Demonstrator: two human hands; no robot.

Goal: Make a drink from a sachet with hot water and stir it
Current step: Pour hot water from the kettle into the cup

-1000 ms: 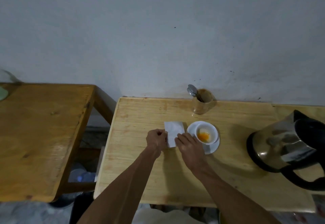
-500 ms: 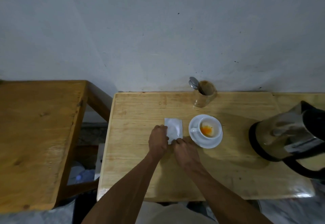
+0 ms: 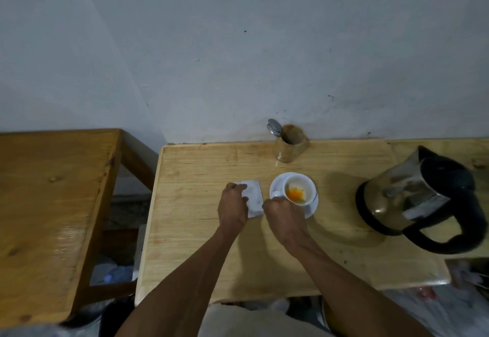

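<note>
A white sachet (image 3: 254, 195) lies flat on the light wooden table (image 3: 201, 236). My left hand (image 3: 232, 205) grips its left edge and my right hand (image 3: 281, 213) pinches its lower right corner. Just to the right, a white cup (image 3: 301, 189) with orange powder (image 3: 295, 193) in it stands on a white saucer (image 3: 276, 183). A steel kettle (image 3: 412, 201) with a black lid and handle sits at the far right. Behind the cup, a spoon (image 3: 275, 128) stands in a brown glass (image 3: 290, 147) by the wall.
A darker wooden table (image 3: 47, 209) stands to the left, across a gap with bottles and clutter on the floor (image 3: 113, 274). A grey wall (image 3: 238, 45) runs right behind both tables. The kettle's handle (image 3: 444, 238) reaches toward the near edge.
The view has shifted while the hands stayed on the sachet. My right hand has closed into a tighter pinch at the sachet's lower right corner, nearer the cup.
</note>
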